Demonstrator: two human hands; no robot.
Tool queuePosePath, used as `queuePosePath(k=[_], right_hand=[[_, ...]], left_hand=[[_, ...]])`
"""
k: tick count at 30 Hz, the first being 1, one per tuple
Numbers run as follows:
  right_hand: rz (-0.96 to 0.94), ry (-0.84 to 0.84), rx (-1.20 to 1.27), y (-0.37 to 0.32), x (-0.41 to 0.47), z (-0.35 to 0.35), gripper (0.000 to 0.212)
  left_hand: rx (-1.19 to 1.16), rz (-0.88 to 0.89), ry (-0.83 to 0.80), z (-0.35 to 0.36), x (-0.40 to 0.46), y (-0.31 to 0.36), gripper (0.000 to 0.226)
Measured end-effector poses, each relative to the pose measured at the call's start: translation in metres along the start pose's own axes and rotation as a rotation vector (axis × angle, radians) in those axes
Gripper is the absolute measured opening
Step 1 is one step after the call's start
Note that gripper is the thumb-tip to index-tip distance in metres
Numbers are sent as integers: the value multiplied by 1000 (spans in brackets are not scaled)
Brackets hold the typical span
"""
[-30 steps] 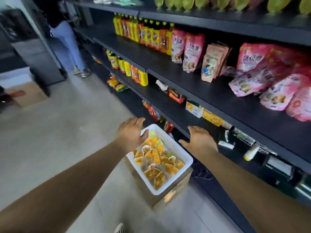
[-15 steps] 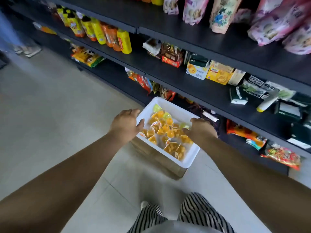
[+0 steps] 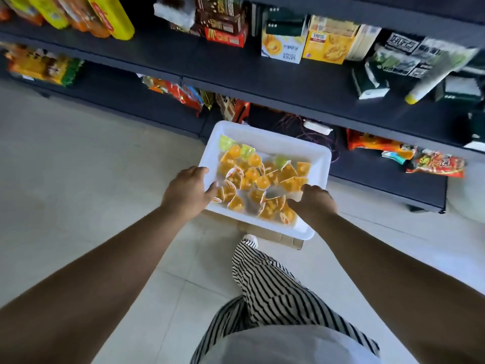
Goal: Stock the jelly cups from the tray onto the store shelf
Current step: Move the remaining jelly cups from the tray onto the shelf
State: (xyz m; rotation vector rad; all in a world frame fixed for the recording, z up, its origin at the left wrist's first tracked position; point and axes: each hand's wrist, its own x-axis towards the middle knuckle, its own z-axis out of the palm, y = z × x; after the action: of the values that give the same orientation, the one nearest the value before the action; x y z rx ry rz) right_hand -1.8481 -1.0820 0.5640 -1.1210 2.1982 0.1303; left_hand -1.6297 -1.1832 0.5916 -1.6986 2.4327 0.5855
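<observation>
Barely started by the look of it: the white plastic tray [image 3: 265,137] between the two hands is loaded with jelly cups [image 3: 258,183], none visibly on the shelf [image 3: 288,82] beyond them yet. Left hand [image 3: 187,191] curls over the tray's near-left rim, thumb inside. Right hand [image 3: 313,203] is down in the near-right corner, fingers bent into the cups, but I can't tell if it's got one. Cups are small, glossy, mostly orange, a few green, with peel lids.

Both bare arms reach forward and down; the left hand [image 3: 187,191] curls its fingers inward, the right hand [image 3: 313,203] is knuckles-up with fingers bent downward
</observation>
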Motion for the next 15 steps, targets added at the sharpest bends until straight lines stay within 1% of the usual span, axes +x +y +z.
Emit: queuePosePath(k=[5, 10, 12, 15], right_hand=[[65, -113, 55, -23, 50, 29, 51], [121, -142, 143, -41, 104, 48, 47], [127, -157, 164, -50, 135, 59, 46], [147, -149, 206, -68, 184, 82, 47]], left_hand=[[-47, -87, -127, 21, 60, -24, 47], [-79, -130, -211, 48, 110, -38, 47], [-129, -161, -244, 67, 136, -44, 48], [-271, -249, -236, 98, 175, -48, 46]])
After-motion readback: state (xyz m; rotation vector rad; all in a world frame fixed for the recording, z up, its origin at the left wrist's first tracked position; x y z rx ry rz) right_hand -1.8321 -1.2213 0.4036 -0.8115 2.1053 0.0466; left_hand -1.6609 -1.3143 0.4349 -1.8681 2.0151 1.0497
